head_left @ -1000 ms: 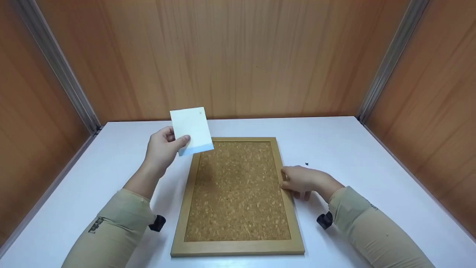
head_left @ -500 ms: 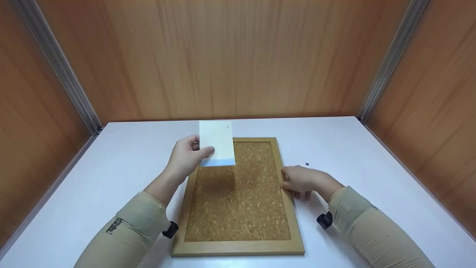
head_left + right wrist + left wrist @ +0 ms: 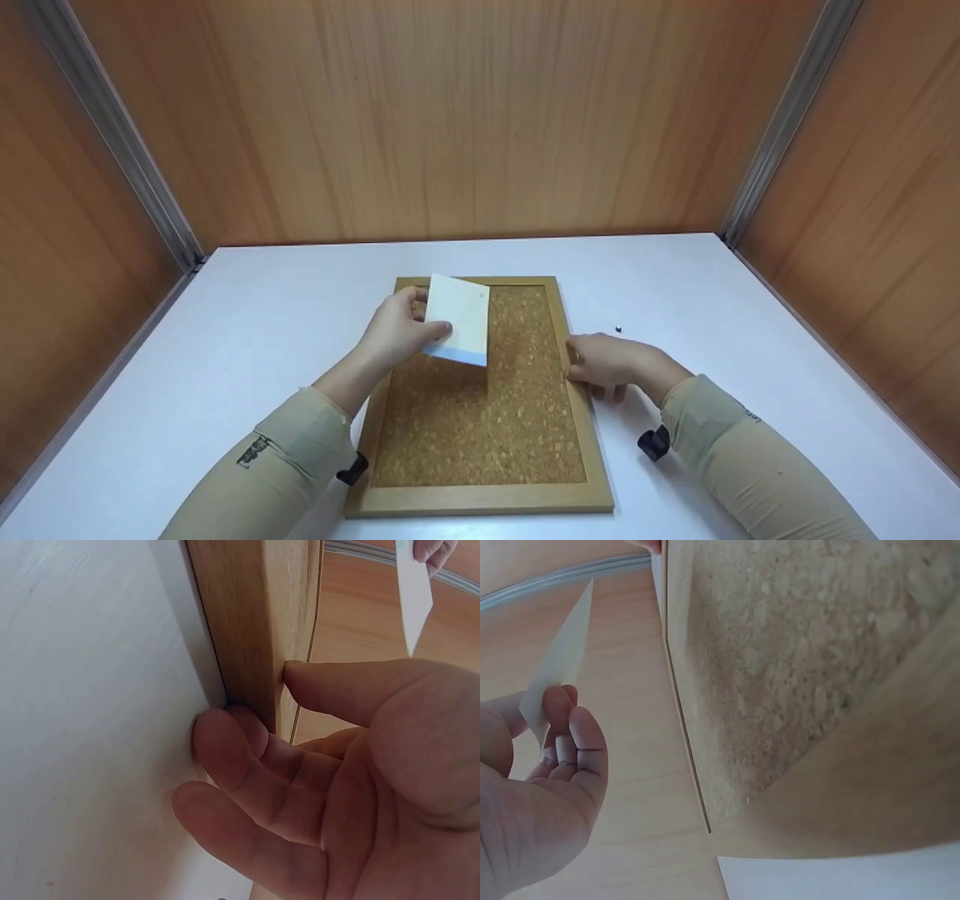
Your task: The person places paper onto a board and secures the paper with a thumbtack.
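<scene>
My left hand (image 3: pixel 396 328) pinches a small white sheet of paper (image 3: pixel 459 319) with a pale blue strip along its lower edge. The thumb lies on its face, and the other fingers are behind it. The sheet is tilted above the upper part of a corkboard (image 3: pixel 480 427) with a light wooden frame, and casts a shadow on it. My right hand (image 3: pixel 609 364) holds the frame's right side. In the right wrist view the thumb (image 3: pixel 330 690) touches the frame's face, and a fingertip (image 3: pixel 249 729) meets its outer side; other fingers curl beside it.
The corkboard lies flat on a white table (image 3: pixel 750 330). A tiny dark object (image 3: pixel 619 329), too small to identify, lies right of the board, beyond my right hand. Wood-grain panels (image 3: pixel 480 120) close off the back and both sides, with metal posts at the corners.
My left hand has carried the paper to the right and down, from beside the board's upper left corner to over the cork. The right hand and board have stayed put.
</scene>
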The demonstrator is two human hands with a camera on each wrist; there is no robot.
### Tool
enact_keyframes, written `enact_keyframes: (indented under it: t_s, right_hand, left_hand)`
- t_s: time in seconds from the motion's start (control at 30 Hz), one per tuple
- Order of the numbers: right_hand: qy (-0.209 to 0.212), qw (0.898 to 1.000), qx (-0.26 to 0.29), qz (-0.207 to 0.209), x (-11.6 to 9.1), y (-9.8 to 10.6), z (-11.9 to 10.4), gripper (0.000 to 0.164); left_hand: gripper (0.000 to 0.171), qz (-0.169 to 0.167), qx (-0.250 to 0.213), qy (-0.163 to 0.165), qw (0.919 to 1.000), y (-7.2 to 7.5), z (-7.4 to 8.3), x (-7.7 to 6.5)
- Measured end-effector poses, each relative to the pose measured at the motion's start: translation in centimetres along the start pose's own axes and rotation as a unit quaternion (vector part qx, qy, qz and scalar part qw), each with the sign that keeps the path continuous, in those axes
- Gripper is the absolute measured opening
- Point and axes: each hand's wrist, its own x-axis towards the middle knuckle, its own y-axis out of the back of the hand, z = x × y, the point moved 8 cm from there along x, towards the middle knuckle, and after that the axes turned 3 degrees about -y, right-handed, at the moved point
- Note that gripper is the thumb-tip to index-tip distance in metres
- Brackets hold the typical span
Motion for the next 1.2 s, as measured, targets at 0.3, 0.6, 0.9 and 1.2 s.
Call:
enact_keyframes:
  t_s: [0.3, 0.6, 0.9, 1.2]
  right_hand:
    - [0.006, 1.000, 0.002, -0.004, 0.0, 0.1, -0.2, 0.017]
    - [0.006, 1.000, -0.001, -0.004, -0.1, 0.0, -0.2, 0.014]
    - [-0.001, 1.000, -0.006, -0.006, 0.1, 0.1, -0.5, 0.013]
    - [0.001, 1.000, -0.007, -0.009, 0.3, 0.1, -0.4, 0.011]
  left_hand:
    - [0.078, -0.022, 0.099, 0.032, 0.9944, -1.5, -0.5, 0.0]
    - [0.056, -0.054, 0.197, 0.038, 0.9783, -2.9, -1.4, -0.1]
    - [0.063, -0.099, 0.292, 0.070, 0.9486, -3.1, -2.5, -0.5]
    - [0.080, -0.137, 0.329, 0.093, 0.9298, -3.8, -3.4, -1.3]
